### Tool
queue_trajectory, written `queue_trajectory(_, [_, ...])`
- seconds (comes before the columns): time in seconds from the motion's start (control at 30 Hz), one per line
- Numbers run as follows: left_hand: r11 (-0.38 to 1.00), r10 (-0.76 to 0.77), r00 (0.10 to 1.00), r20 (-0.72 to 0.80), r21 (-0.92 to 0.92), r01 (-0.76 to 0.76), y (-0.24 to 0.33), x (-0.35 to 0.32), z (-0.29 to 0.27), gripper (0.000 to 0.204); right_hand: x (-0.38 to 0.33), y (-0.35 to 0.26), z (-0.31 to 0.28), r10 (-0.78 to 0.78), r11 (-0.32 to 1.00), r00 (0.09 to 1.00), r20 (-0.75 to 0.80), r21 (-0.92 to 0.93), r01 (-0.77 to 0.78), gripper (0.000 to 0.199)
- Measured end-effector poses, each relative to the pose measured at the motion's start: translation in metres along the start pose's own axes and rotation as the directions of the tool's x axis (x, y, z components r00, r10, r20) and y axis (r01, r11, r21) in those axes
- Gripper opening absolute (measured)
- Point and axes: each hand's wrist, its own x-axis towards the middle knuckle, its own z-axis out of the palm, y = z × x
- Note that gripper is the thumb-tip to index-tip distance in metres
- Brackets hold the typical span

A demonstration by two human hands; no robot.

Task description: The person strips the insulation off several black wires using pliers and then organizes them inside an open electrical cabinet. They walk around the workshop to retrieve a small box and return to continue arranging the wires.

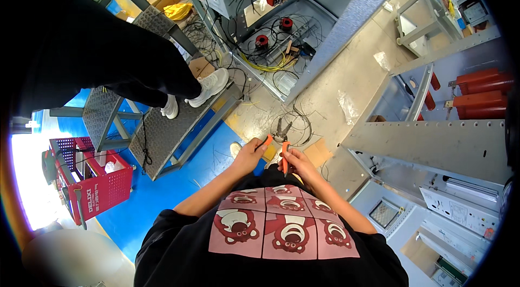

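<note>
In front of my body, my left hand (250, 158) is closed round one orange handle of a pair of pliers (281, 133). My right hand (301, 163) grips the other orange handle. The two handles are spread wide, and the dark metal jaws point away from me with a gap between their tips. Whether anything sits in the jaws is too small to tell. Behind and around the pliers' head, loops of thin black cable (309, 131) lie on the floor.
A person in dark trousers and white shoes (208, 87) stands on a metal step platform (179, 130) at left. A red perforated tool cart (111, 189) stands near it. Ahead is an open cabinet (325, 65) with loose wires and red rings. Another cabinet (422, 143) with red parts flanks my right.
</note>
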Motion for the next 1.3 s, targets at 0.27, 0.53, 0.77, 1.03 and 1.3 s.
queue_trajectory(0.27, [0.995, -0.028, 0.999, -0.038, -0.099, 0.025, -0.09, -0.006, -0.057, 0.03, 0.042, 0.009, 0.061, -0.149, 0.89, 0.986, 0.077, -0.425, 0.167, 0.022])
queue_trajectory(0.53, [0.843, -0.376, 0.927, 0.005, -0.414, 0.344, -0.101, -0.06, -0.151, 0.026, 0.093, 0.008, 0.143, -0.057, 0.773, 0.965, 0.255, -0.601, 0.204, 0.033])
queue_trajectory(0.77, [0.524, -0.558, 0.822, -0.113, -0.816, 0.243, -0.116, -0.103, -0.138, 0.019, 0.126, -0.002, 0.153, -0.007, 0.695, 0.874, 0.485, -0.626, 0.354, 0.027])
queue_trajectory(1.03, [0.375, -0.576, 0.742, -0.344, -0.917, -0.134, -0.089, -0.169, -0.096, 0.019, 0.122, -0.006, 0.187, 0.287, 0.547, 0.808, 0.514, -0.78, 0.303, 0.028])
queue_trajectory(1.3, [0.155, -0.624, 0.604, -0.496, -0.836, -0.527, -0.125, -0.192, -0.107, 0.018, 0.142, 0.006, 0.294, 0.478, 0.415, 0.638, 0.603, -0.796, 0.441, 0.023])
